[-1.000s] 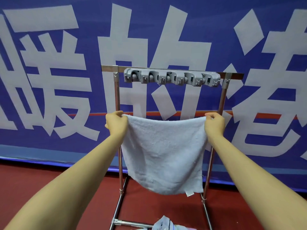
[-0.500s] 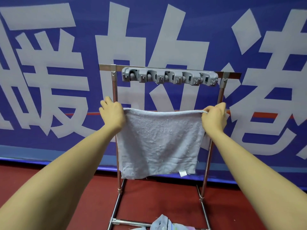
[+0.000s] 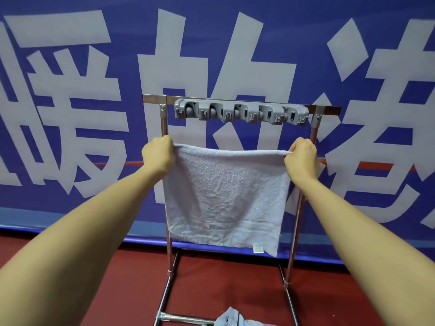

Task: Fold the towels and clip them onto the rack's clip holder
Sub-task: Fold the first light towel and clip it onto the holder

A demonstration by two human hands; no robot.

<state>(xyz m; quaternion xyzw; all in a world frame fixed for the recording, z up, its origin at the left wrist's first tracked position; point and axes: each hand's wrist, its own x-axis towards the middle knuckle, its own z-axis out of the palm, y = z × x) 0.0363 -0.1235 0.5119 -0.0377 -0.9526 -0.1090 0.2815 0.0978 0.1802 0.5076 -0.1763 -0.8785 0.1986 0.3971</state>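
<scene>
A pale grey-white towel (image 3: 226,196) hangs stretched flat in front of the metal rack (image 3: 163,128), a small label at its lower right corner. My left hand (image 3: 159,155) grips its upper left corner and my right hand (image 3: 301,158) grips its upper right corner. The top edge runs nearly level between them. Above the towel, the grey plastic clip holder (image 3: 240,112) with several clips is fixed to the rack's top bar. No towel is in the clips.
A blue banner (image 3: 70,114) with large white characters covers the wall behind the rack. The floor (image 3: 211,290) is dark red. More cloth (image 3: 231,320) lies on the rack's base bar at the bottom edge.
The sagging towel has been pulled taut and lifted a little toward the clip holder. Both hands keep their hold on the upper corners.
</scene>
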